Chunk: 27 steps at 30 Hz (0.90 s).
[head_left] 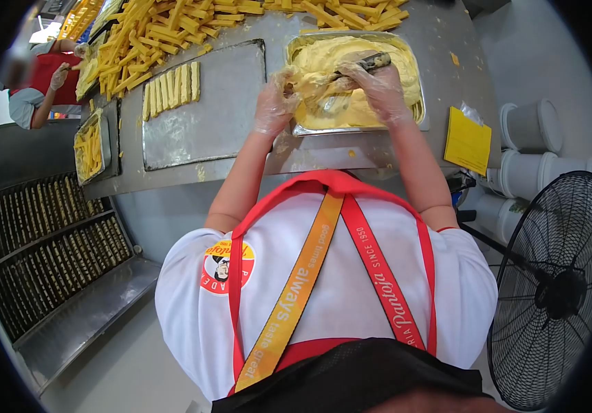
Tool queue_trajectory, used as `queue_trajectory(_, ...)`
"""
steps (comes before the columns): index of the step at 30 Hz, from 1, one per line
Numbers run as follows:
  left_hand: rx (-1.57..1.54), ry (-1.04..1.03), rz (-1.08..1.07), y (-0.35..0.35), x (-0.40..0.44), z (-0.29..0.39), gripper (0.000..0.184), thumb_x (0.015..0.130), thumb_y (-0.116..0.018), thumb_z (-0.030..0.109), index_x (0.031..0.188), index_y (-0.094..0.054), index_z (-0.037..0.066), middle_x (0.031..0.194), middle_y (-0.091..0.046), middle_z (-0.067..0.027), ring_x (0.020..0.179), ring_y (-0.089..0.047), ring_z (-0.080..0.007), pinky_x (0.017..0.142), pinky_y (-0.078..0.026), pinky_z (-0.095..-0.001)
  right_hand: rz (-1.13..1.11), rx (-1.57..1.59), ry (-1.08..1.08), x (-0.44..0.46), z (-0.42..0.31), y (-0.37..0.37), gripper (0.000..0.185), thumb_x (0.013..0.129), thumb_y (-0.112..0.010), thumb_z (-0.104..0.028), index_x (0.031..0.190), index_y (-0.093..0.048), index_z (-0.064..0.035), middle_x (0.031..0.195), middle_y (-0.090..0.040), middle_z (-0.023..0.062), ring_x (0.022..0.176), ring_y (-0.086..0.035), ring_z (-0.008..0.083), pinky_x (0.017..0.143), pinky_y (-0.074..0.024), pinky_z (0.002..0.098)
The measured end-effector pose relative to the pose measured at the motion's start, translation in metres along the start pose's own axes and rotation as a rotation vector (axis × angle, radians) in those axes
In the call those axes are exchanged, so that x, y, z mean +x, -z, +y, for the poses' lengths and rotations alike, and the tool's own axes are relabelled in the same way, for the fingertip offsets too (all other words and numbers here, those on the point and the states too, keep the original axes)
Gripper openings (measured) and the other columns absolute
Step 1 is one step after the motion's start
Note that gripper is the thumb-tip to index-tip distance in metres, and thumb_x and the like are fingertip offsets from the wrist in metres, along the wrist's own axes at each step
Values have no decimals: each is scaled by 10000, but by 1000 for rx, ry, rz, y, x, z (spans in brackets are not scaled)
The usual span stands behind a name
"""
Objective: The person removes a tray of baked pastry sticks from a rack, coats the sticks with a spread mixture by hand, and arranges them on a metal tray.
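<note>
My right hand, in a clear glove, grips a dark-handled spatula smeared with cream; its blade is hidden. It is over a metal tray filled with pale yellow cream. At the tray's left edge my gloved left hand has its fingers closed, coated in cream; what they hold is covered and I cannot make it out. To the left lies a flat baking sheet with a row of cream-coated sticks in its upper left corner.
Plain yellow sticks are heaped along the back of the metal table. A smaller tray of sticks sits left. A yellow pad, white buckets and a black fan are right. A rack and another person are left.
</note>
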<state>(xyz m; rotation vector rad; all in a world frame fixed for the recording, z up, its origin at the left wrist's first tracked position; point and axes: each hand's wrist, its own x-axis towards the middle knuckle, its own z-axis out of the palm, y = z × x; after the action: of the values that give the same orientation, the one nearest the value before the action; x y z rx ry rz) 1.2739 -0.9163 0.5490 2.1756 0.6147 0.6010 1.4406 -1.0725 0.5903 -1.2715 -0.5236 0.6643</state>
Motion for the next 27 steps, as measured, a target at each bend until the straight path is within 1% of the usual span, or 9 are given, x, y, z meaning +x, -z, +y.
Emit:
queue_trajectory(1,10,-45,8,-3,1,-4,425,778,-728,125,1174,-585,66,968,-665,-122,827,-668,-240,738,-538,-352,8,43,-8,3,6,1,142,858,-702,-143,885,-637,-20,807,-673,35,712,-652,126,656,-514,274)
queue_trajectory(4,21,-93,20,-6,2,-9,439,772,-740,118,1171,-571,53,941,-669,-129,786,-675,-252,705,-543,-361,81,-508,-34,18,15,23,127,850,-712,-116,890,-643,-17,826,-669,34,724,-653,128,650,-512,267)
queue_trajectory(10,93,-131,7,-4,2,-7,448,775,-744,128,1182,-573,50,918,-672,-135,756,-674,-260,692,-546,-363,-72,52,24,-4,4,1,201,841,-718,-209,869,-655,-20,817,-673,43,719,-651,135,656,-515,266)
queue_trajectory(14,12,-158,33,-5,2,-11,446,782,-735,131,1190,-579,43,921,-674,-144,757,-675,-255,689,-543,-352,33,-203,20,16,27,27,186,845,-714,-192,861,-657,-16,799,-674,43,710,-649,134,643,-513,264)
queue_trajectory(16,6,-86,54,0,2,3,417,775,-726,111,1165,-603,32,922,-678,-150,767,-676,-248,694,-542,-340,84,-471,40,12,12,27,175,845,-714,-173,868,-656,-10,793,-671,41,711,-652,137,638,-514,265)
queue_trajectory(20,117,76,85,-4,5,-1,326,748,-718,90,1058,-672,3,863,-700,-141,722,-681,-205,666,-546,-310,3,87,13,-4,6,4,164,840,-723,-161,861,-655,-14,775,-670,49,687,-649,134,626,-512,267)
queue_trajectory(23,-215,350,-44,1,10,3,253,729,-721,102,958,-712,-7,781,-712,-118,650,-673,-158,621,-541,-294,67,-66,74,6,32,13,162,836,-728,-151,882,-660,-12,781,-672,48,690,-645,128,629,-514,271)
queue_trajectory(26,-288,322,4,5,8,15,241,724,-720,117,928,-723,-11,740,-712,-94,591,-657,-133,586,-532,-285,110,-419,83,11,25,22,181,833,-736,-150,908,-658,-5,794,-674,41,708,-644,122,641,-518,274)
queue_trajectory(27,-289,335,-8,4,6,9,239,727,-718,118,932,-726,-5,743,-712,-93,593,-658,-134,587,-533,-285,97,-350,77,5,20,16,171,832,-733,-147,902,-658,-9,790,-674,42,705,-644,122,641,-519,276)
